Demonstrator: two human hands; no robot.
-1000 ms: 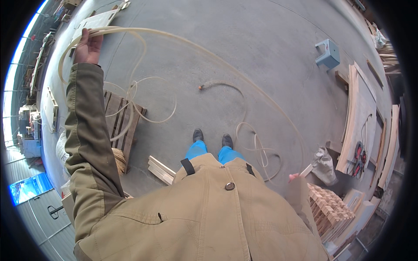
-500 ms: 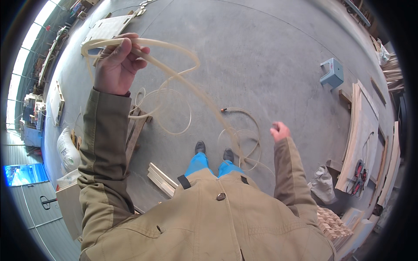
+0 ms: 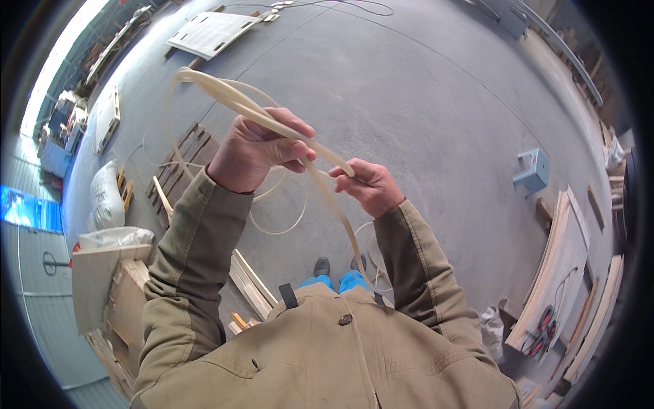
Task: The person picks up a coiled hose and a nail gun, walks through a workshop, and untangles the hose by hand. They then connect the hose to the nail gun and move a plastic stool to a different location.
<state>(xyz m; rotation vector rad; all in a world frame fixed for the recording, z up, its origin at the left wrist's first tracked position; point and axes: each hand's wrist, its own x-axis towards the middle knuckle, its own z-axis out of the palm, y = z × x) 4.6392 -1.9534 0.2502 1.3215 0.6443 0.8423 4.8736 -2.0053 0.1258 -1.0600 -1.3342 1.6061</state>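
A pale, translucent hose [image 3: 228, 97] is bunched in loose coils in front of me. My left hand [image 3: 255, 148] is closed round several strands of it, thumb on the near side. To the right and slightly nearer me, my right hand [image 3: 371, 187] pinches a strand that runs over from the left hand; the exact contact is partly hidden by its fingers. One length of hose hangs from between the hands toward my feet. More loops droop below and behind my left hand, down to the grey floor [image 3: 422, 88].
A wooden pallet [image 3: 191, 153] lies left, with a white sack [image 3: 107, 198] and boards [image 3: 102, 286] beyond. Timber strips [image 3: 251, 286] lie near my left foot. A blue stool [image 3: 533, 170] stands right, near stacked panels [image 3: 562, 266] bearing red-handled tools [image 3: 543, 330].
My left hand has come nearer and to the right with the coiled hose. My right hand, formerly apart and low, has risen and taken hold of a strand. The view has shifted too.
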